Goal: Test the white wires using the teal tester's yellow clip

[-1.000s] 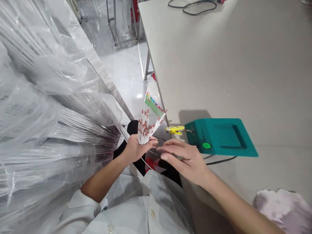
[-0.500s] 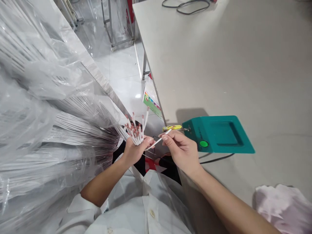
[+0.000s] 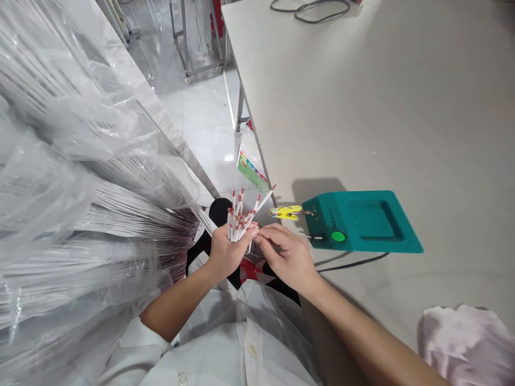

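Observation:
My left hand (image 3: 226, 253) is closed around a bundle of white wires (image 3: 240, 222), whose reddish-brown tips fan out above the fist. My right hand (image 3: 287, 257) meets it from the right, thumb and forefinger pinched together by the left thumb at a wire end; the pinched part is mostly covered by the fingers. Just beyond the right hand, a yellow clip (image 3: 286, 212) juts from the side of a teal device (image 3: 364, 221) with a green round button (image 3: 338, 236).
Long bundles of white wires (image 3: 132, 212) in clear plastic bags (image 3: 108, 123) fill the left side. The teal device sits on a grey table (image 3: 382, 107). A black cable (image 3: 317, 16) lies at its far edge, a pale cloth (image 3: 466, 343) at the near right. A wheeled metal rack (image 3: 197, 69) stands behind.
My right hand has moved left and slightly down to meet my left hand. The white wire it held out is now mostly hidden. The bundle has shifted right and tilted.

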### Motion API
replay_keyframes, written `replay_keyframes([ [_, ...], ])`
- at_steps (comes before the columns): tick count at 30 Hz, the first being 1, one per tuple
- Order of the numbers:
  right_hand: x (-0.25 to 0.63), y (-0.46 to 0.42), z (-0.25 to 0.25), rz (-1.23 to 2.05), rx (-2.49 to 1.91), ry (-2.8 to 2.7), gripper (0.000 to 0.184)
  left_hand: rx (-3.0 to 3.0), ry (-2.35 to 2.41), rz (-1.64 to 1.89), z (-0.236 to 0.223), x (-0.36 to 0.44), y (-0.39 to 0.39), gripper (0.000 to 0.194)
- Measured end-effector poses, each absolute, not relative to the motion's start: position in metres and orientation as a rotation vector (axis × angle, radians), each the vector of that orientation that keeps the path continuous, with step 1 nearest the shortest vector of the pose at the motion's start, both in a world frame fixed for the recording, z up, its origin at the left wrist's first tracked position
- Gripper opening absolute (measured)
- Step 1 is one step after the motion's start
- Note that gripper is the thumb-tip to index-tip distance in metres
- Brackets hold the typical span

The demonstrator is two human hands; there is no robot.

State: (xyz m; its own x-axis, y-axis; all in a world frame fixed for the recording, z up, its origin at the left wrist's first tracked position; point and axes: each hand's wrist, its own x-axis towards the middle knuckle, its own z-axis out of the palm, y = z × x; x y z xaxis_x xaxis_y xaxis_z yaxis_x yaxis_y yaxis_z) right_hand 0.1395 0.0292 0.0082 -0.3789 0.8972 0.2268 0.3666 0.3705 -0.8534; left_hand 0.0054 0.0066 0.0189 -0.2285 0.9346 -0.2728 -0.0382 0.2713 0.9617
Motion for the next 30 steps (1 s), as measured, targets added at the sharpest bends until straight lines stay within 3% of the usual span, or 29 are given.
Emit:
replay_keyframes([
  [14,0.142,0.033,0.007,0.923,-1.094,-1.714,0.004,1.080,1.511,1.001,-0.003,0.002,0.002,0.026],
  [24,0.139,0.036,0.005,1.347,-1.068,-1.441,0.015,1.043,1.377,1.104,0.010,0.001,0.005,0.017],
  [30,0.139,0.035,-0.002,1.261,-1.070,-1.496,0.014,1.010,1.339,1.083,0.009,-0.003,0.006,0.021],
])
